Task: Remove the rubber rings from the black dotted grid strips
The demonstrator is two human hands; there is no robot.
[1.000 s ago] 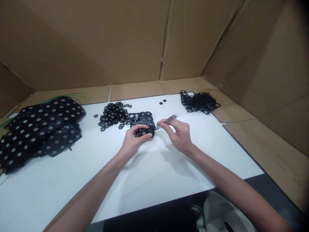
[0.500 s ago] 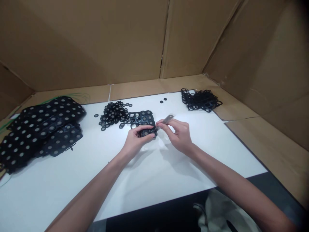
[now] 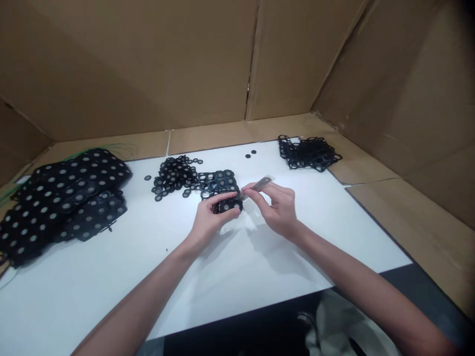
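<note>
My left hand (image 3: 215, 212) grips a small black rubber sheet (image 3: 218, 183) of ring-shaped pieces between thumb and fingers. Some cells at the sheet's far left are open holes; others still hold rings with grey centres. Pinched in my right hand (image 3: 272, 205) is a thin flat metal blade (image 3: 262, 183). Its lower end meets the sheet's right edge beside my left fingertips, and the exact contact is hidden. Touching the sheet's left side is a pile of loose black rings (image 3: 176, 173).
Large black sheets with grey dots (image 3: 70, 193) lie stacked at left. A heap of black webbing with empty holes (image 3: 308, 153) sits at the back right. Two small black discs (image 3: 254, 152) rest near the back edge of the white table (image 3: 297, 306). Cardboard walls (image 3: 148, 64) surround the table.
My right hand and the blade have shifted slightly right, and the blade's upper end is blurred by motion. My left hand and the sheet have barely moved.
</note>
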